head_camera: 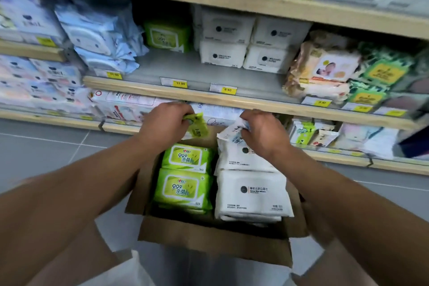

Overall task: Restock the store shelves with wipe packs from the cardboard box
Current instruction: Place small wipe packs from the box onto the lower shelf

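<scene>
I am reaching both arms over the open cardboard box (209, 241), which is sitting on the floor just in front of the shelves. My left hand (162, 123) is pinching a green wipe pack (197, 124) by its top edge; the fingers are curled tight on the seam and the pack is hanging below them toward 5 o'clock, tilted, lifted above the rest. Two more green packs (185, 176) are lying flat in the left half of the box, straight down at 6 o'clock from that hand.

These packs look to me soft and floppy, film-wrapped, probably a bit slick and moderately heavy with wet tissue. A pinch at the crimped end seam is giving purchase, though I judge the pack could swing or slip; a grip across the body would be steadier for shelving.

My right hand (262, 132) is clamping on the upper edge of a white wipe pack (234, 153) standing on end in the right half of the box; the fingers are folded over its rim, the body of the pack sitting below them at 7 o'clock. Another white pack (253, 193) is lying at 6 o'clock, nearer me.

The gap on the middle shelf (176, 65), at 12 o'clock, beside a lone green pack on the shelf (167, 35) and the stacked white packs (250, 44), seems the likely destination.
</scene>
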The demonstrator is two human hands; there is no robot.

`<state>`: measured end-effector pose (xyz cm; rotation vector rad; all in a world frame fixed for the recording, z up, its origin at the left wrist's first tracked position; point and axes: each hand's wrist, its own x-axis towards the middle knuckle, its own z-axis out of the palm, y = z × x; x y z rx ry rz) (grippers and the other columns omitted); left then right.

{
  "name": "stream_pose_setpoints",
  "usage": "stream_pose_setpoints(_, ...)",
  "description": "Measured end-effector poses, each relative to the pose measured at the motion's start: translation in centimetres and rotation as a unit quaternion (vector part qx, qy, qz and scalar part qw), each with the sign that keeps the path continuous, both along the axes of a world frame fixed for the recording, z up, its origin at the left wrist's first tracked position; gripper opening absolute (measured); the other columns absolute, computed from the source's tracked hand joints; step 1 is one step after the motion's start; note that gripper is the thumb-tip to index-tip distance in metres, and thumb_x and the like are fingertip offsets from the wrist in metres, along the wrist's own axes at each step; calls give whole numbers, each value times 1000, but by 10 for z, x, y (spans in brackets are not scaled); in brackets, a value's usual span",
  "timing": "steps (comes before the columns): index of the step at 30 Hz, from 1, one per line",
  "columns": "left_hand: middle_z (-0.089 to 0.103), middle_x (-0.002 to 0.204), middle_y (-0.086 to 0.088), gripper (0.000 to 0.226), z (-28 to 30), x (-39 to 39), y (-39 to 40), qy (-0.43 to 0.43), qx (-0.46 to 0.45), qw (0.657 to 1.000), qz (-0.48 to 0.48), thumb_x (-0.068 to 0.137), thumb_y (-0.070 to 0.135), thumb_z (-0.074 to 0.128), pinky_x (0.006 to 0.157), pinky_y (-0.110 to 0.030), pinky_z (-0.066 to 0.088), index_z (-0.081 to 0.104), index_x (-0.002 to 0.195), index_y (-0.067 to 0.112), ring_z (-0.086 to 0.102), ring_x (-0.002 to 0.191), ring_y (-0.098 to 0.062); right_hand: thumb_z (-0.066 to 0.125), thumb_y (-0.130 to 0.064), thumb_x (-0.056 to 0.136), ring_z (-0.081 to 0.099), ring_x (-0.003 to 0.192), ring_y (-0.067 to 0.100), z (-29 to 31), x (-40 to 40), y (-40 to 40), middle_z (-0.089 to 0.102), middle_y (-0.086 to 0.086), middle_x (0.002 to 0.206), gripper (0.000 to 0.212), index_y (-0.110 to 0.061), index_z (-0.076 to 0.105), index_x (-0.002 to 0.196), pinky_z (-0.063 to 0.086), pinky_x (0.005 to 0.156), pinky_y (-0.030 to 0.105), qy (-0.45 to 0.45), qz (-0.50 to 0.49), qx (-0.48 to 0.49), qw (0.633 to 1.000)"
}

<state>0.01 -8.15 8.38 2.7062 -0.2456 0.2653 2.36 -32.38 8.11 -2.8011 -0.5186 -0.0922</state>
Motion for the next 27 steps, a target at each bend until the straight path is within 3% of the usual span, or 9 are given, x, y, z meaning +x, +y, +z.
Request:
stream_pose_setpoints(7, 71, 95, -5, 22, 22, 11, -67, -39, -9, 998, -39, 78, 10, 62, 75, -38, 50, 69, 98, 17, 62, 91, -30, 57, -11, 78, 59, 93, 35, 16, -7, -75, 64, 10, 97, 20, -13, 62, 98, 51, 69, 40, -37, -39, 2, 999)
stream_pose_setpoints(17, 70, 88, -3, 17, 14, 45, -167, -54, -10, 990, -129, 78, 10, 64, 69, -36, 49, 69, 93, 16, 62, 86, -29, 57, -9, 79, 58, 97, 36, 4, -4, -176, 64, 13, 100, 22, -11, 64, 100, 53, 70, 41, -39, -127, 2, 991)
stream_pose_setpoints(27, 72, 96, -3, 22, -17, 79, -254, -25, -39, 986, -159, 78, 8, 66, 79, -36, 50, 69, 98, 16, 64, 90, -27, 54, -6, 79, 57, 95, 36, -33, 14, -255, 62, 13, 96, 16, -11, 63, 92, 47, 64, 33, -14, -185, -8, 983)
